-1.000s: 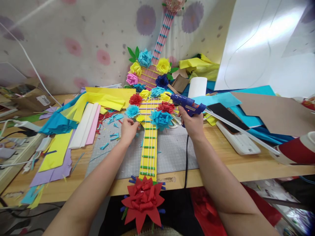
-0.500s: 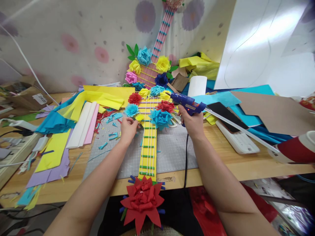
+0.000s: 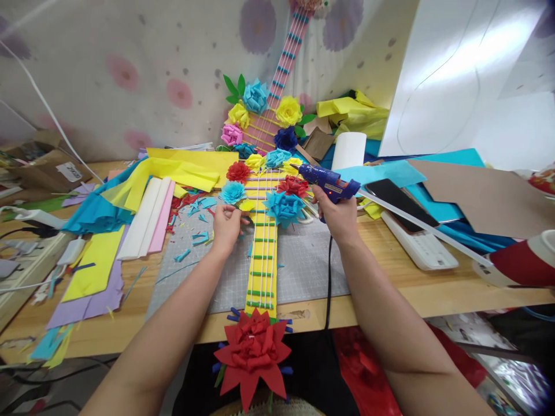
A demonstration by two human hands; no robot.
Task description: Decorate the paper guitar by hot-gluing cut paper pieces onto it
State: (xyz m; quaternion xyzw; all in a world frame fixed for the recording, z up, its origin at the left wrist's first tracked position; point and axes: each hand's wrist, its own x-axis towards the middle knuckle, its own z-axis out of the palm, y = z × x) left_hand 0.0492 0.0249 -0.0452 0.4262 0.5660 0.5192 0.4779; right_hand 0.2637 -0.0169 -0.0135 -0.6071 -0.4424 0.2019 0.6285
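A yellow craft guitar (image 3: 262, 248) with white strings and green frets lies neck toward me. Paper flowers ring its body: a red one (image 3: 238, 172), a light blue one (image 3: 284, 208) and several others. A big red flower (image 3: 252, 358) covers the near end of the neck. At the left edge of the body, my left hand (image 3: 228, 228) is closed, its fingertips against the side just below a small yellow piece (image 3: 247, 205); what they pinch is hidden. My right hand (image 3: 336, 216) grips a dark blue glue gun (image 3: 327, 182), nozzle pointing left over the flowers, a long white glue stick (image 3: 425, 225) sticking out behind.
A grey cutting mat (image 3: 191, 277) with blue paper scraps lies beneath. Yellow, blue and white crepe paper sits left, a phone (image 3: 401, 202), a white power strip (image 3: 420, 242) and a red-and-white cup (image 3: 520, 260) right. A pink craft guitar (image 3: 281, 75) leans behind.
Both hands have barely moved; the glue gun stays over the right-hand flowers. The view has shifted very slightly.
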